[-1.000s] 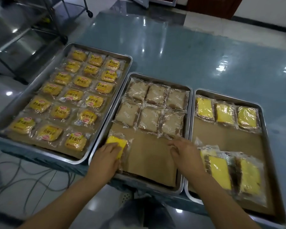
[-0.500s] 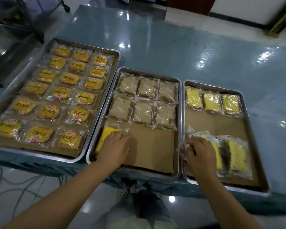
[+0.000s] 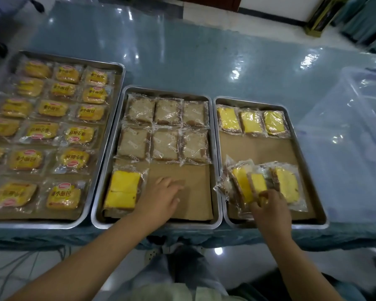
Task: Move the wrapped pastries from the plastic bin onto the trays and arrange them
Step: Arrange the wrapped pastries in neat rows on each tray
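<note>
Blue table [image 3: 204,51]: right hand [image 3: 269,211] pinches clear-wrapped yellow pastry [image 3: 257,182]; left hand [image 3: 161,196], fingers relaxed.

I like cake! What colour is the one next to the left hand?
The wrapped cake is bright yellow, clearest in the head view.

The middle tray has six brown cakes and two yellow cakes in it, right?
Not quite. The middle tray does hold six brown cakes, but only one yellow cake, which lies at its front left corner. The head view shows this.
</note>
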`<action>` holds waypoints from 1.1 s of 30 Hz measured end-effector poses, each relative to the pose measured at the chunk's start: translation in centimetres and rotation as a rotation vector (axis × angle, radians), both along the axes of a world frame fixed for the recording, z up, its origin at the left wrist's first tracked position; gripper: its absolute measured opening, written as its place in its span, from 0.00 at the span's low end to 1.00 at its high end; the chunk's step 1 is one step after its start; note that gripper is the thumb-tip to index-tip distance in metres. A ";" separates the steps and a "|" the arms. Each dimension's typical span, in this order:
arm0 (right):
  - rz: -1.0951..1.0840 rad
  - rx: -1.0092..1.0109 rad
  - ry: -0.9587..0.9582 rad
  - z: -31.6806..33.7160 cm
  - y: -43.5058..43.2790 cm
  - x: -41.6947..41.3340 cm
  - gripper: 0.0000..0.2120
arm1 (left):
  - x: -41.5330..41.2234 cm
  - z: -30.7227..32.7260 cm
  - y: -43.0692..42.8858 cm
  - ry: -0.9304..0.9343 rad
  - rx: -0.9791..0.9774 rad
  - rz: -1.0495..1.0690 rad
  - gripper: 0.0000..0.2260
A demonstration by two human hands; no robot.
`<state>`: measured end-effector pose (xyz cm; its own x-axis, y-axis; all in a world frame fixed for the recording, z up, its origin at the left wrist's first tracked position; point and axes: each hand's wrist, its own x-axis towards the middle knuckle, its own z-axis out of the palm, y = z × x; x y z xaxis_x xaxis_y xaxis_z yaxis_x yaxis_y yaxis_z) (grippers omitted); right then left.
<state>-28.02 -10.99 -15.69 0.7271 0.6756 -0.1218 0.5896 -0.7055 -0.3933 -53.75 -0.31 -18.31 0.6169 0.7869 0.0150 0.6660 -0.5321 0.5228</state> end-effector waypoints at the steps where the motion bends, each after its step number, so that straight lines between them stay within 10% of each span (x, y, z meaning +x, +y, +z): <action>1: -0.021 0.034 -0.026 0.4 0.0 0.0 0.07 | 0.0 0.1 0.0 -0.012 -0.006 -0.014 0.17; 7: 0.062 0.246 -0.216 3.6 1.6 -3.1 0.08 | 0.6 1.6 0.0 -0.032 -0.053 -0.076 0.17; 14: 0.731 0.477 -0.301 2.3 3.5 -12.2 0.05 | 0.4 3.2 -0.8 -0.726 -0.689 0.452 0.16; 25: 1.007 -0.014 0.025 -2.9 3.9 -14.9 0.20 | -2.5 -0.3 0.7 -0.240 -0.421 0.582 0.19; 33: 1.032 -0.052 0.042 -3.4 4.0 -13.9 0.15 | -4.1 -2.0 0.6 0.084 0.092 0.165 0.23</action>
<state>-41.92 -7.00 -19.10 -0.2092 0.9610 -0.1809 0.9037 0.1193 -0.4112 -57.88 0.25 -20.27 0.4818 0.8751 0.0457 0.7871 -0.4551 0.4163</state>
